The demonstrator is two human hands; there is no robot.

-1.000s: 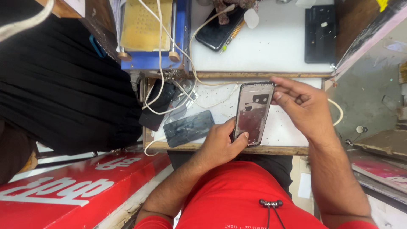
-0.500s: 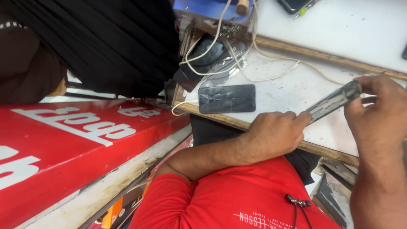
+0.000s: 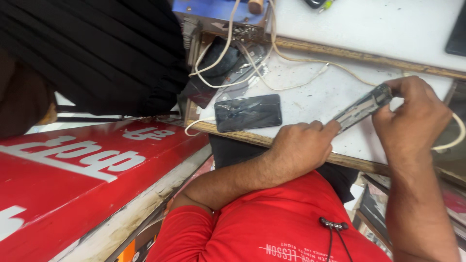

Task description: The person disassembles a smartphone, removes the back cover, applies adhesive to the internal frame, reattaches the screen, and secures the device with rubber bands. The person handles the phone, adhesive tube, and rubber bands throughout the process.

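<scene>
I hold an opened phone body [image 3: 361,106] edge-on between both hands, above the near edge of the white worktop [image 3: 315,97]. My left hand [image 3: 301,145] pinches its lower end. My right hand [image 3: 415,114] grips its upper end, fingers curled over the top. Its inner side is mostly turned away, so little detail shows.
A dark phone with a cracked screen [image 3: 248,112] lies flat on the worktop left of my hands. White cables [image 3: 272,58] loop over dark devices behind it. A red signboard [image 3: 82,170] runs at lower left. A person in black cloth [image 3: 97,48] stands at upper left.
The phone body has turned from face-up to edge-on between my hands. My head has swung left, so the worktop now sits at upper right and the red signboard fills the left.
</scene>
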